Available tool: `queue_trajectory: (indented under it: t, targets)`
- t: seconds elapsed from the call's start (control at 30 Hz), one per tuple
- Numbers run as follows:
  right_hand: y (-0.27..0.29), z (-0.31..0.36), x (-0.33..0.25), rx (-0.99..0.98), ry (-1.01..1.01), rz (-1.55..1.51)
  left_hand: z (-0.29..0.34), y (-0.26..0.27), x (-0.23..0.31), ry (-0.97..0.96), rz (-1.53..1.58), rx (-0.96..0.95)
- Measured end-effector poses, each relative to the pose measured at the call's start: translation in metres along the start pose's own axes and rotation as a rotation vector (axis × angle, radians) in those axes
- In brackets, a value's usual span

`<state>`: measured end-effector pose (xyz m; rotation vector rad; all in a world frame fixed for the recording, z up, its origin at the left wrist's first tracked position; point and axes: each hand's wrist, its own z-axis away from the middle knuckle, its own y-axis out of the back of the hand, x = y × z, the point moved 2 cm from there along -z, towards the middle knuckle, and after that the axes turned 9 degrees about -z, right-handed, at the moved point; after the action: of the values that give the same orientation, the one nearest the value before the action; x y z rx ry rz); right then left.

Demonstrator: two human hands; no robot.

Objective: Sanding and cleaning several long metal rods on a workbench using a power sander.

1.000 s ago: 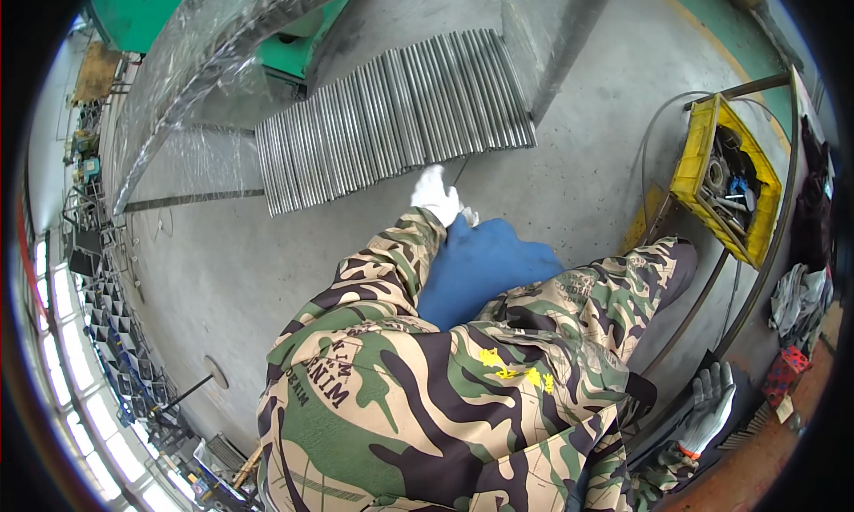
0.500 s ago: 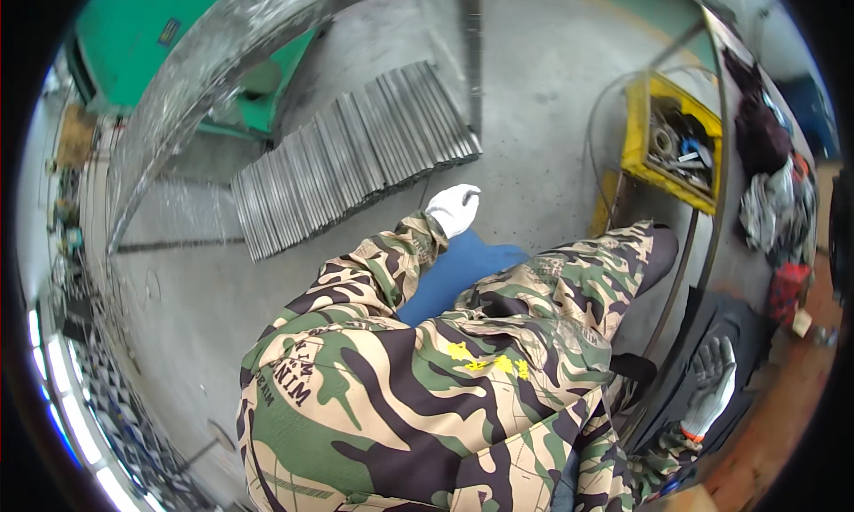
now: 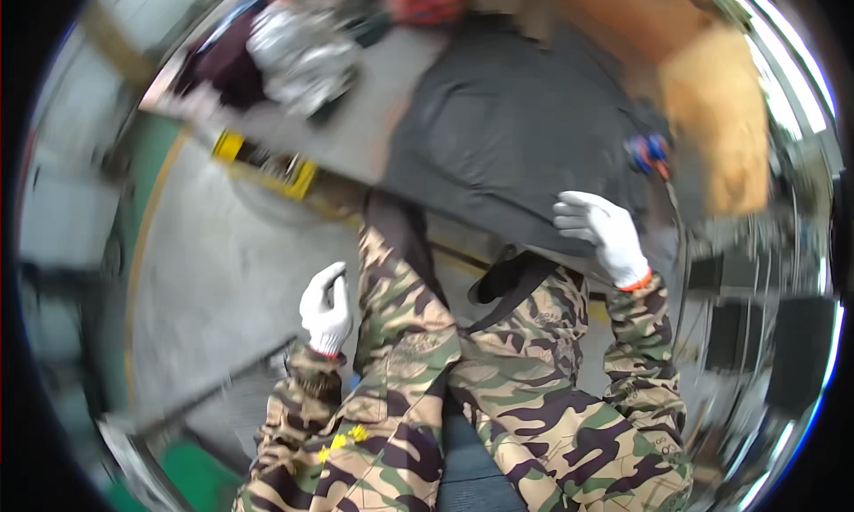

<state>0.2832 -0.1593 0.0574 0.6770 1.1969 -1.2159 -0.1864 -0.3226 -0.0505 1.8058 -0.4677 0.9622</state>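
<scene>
Both my hands wear white knit gloves. My left hand [image 3: 326, 309] hovers beside my left knee, its thumb and fingers parted around a gap and nothing held. Over the near right part of a dark grey cloth or mat [image 3: 498, 112] is my right hand [image 3: 607, 234], fingers stretched out and nothing in them; whether it touches the cloth I cannot tell. The cloth covers much of the table in front of me. A small blue and red object [image 3: 649, 153], blurred, lies on it beyond my right hand.
A yellow crate [image 3: 304, 179] of loose items sits below the table's left edge. Crumpled silvery wrapping [image 3: 307, 58], maroon cloth [image 3: 227, 67] and a red item [image 3: 429, 2] lie on the table. Brown cardboard [image 3: 716, 116] stands at the far right; a green object [image 3: 197, 476] is lower left.
My view has swung right, from the stacked metal strips on the floor to the cloth-covered table. My right hand now shows over the cloth's near part; my left stays beside my leg.
</scene>
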Motion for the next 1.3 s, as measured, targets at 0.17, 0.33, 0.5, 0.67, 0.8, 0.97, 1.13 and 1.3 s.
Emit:
queue_trajectory:
  t: [0.17, 0.33, 0.5, 0.67, 0.8, 0.97, 1.13, 1.3]
  targets:
    - [0.008, 0.025, 0.0, 0.059, 0.012, -0.03, -0.107, -0.005, 0.122, -0.594, -0.01, -0.156]
    - [0.016, 0.017, -0.014, 0.106, -0.039, 0.061, -0.202, -0.062, 0.155, -0.837, -0.229, -0.233]
    - [0.031, -0.075, -0.06, 0.148, -0.06, 0.047, -0.276, -0.096, 0.141, -0.819, -0.58, -0.3]
    - [0.044, -0.229, -0.102, 0.278, -0.003, 0.365, -0.268, -0.107, 0.147, -0.716, -0.611, -0.396]
    - [0.043, -0.35, -0.123, 0.45, 0.167, 0.881, -0.263, -0.106, 0.156, -0.671, -0.556, -0.41]
    - [0.02, -0.443, -0.145, 0.699, -0.097, 1.074, -0.269, -0.104, 0.155, -0.625, -0.516, -0.451]
    - [0.069, -0.505, -0.126, 0.607, -0.076, 1.144, -0.275, -0.107, 0.161, -0.664, -0.475, -0.392]
    - [0.075, -0.492, -0.143, 0.708, -0.001, 1.232, -0.281, -0.107, 0.163, -0.631, -0.486, -0.465]
